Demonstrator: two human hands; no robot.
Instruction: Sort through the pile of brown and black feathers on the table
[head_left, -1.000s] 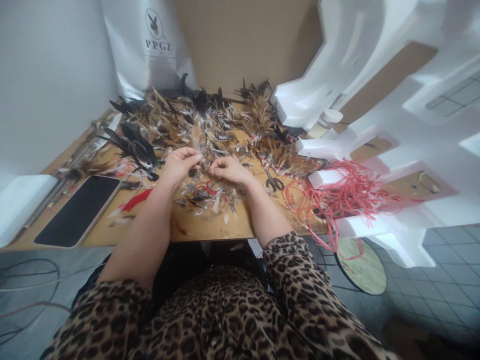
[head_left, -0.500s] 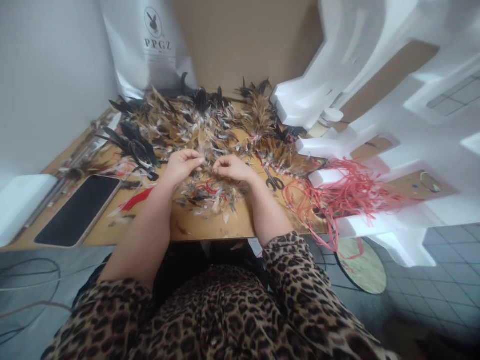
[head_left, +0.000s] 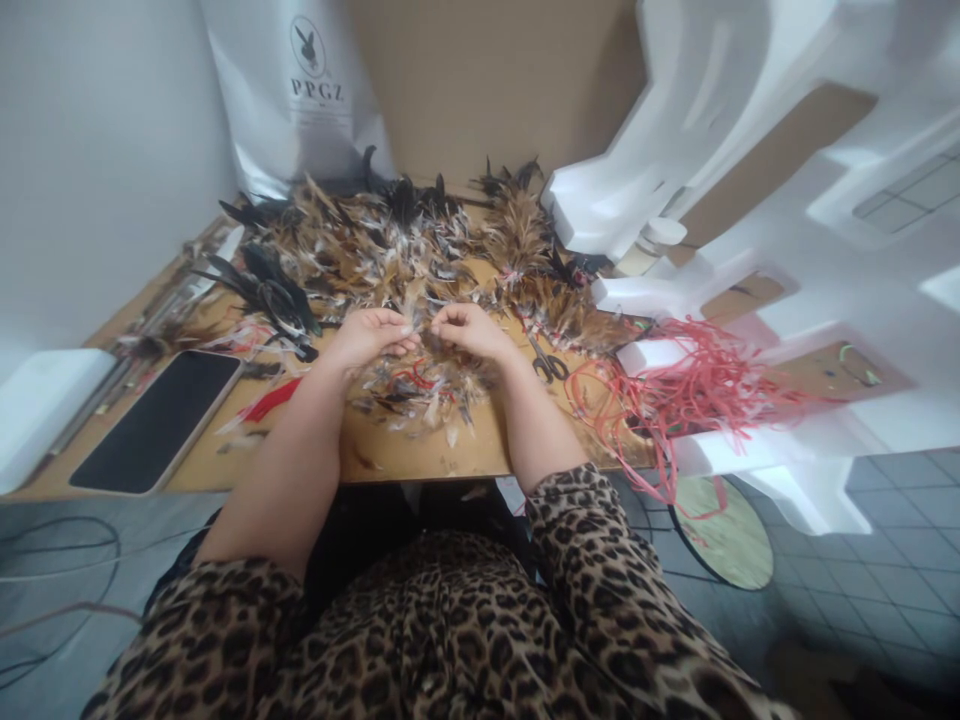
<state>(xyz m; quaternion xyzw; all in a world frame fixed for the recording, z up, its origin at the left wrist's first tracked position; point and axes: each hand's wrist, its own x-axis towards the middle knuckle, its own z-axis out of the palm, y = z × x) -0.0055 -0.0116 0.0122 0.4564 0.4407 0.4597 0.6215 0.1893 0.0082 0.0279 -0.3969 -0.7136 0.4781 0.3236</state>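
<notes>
Near the middle of the table, my left hand [head_left: 375, 337] pinches a pale feather [head_left: 412, 300] that sticks up past its fingertips. Just to its right, my right hand [head_left: 470, 331] is also closed in a pinch, and what lies between its fingers is too small to make out. A small gap separates the two hands. Below them lies a heap of short loose feathers [head_left: 450, 395] with a red ribbon [head_left: 412, 375] in it. Behind them spreads a large pile of brown and black feathers [head_left: 352, 240].
Black scissors [head_left: 550, 365] lie right of my right hand, near tangled red strings [head_left: 697, 390] on white foam [head_left: 645, 355]. To the left are black feathers [head_left: 270, 290], a red strip [head_left: 271, 400], a phone [head_left: 157, 422] and a white box [head_left: 49, 410]. A white bag [head_left: 300, 110] stands behind.
Both hands have shifted slightly to the right and a little down. The fingers stay pinched, and the things on the table lie as before.
</notes>
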